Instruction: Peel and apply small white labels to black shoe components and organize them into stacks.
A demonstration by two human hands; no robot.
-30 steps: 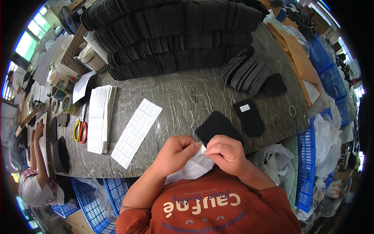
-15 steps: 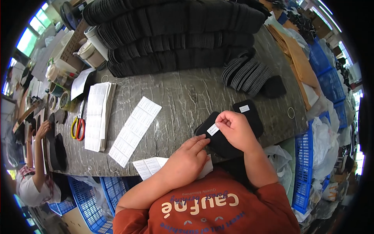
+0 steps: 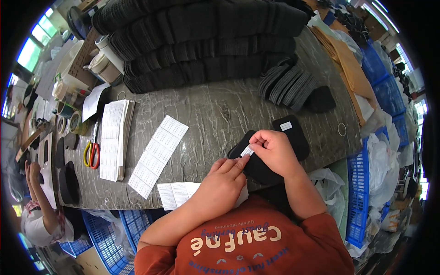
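Observation:
A black flat piece of soft-looking material with rounded corners (image 3: 261, 171) lies at the table's near edge, under both my hands. A small white label (image 3: 247, 151) sits on it. My right hand (image 3: 271, 149) is closed in a pinch at the label's upper right end. The fingers of my left hand (image 3: 224, 179) are stretched out, their tips on the label's lower left end and the black piece; its thumb is hidden. Another black piece (image 3: 294, 141) with a white label (image 3: 286, 126) lies just beyond my right hand. A folded label sheet (image 3: 174, 196) lies partly under my left forearm.
A long label sheet (image 3: 158, 156), a stack of label sheets (image 3: 112, 142) and scissors (image 3: 92, 151) lie to the left. Tall stacks of black pieces (image 3: 206, 46) fill the back, with a fanned pile (image 3: 288, 85) beside them. Blue crates (image 3: 357, 197) flank the table. A co-worker (image 3: 43, 215) sits far left.
My left fingertips have slid a little to the right onto the label, covering part of it. My right hand has shifted slightly left, still pinching there.

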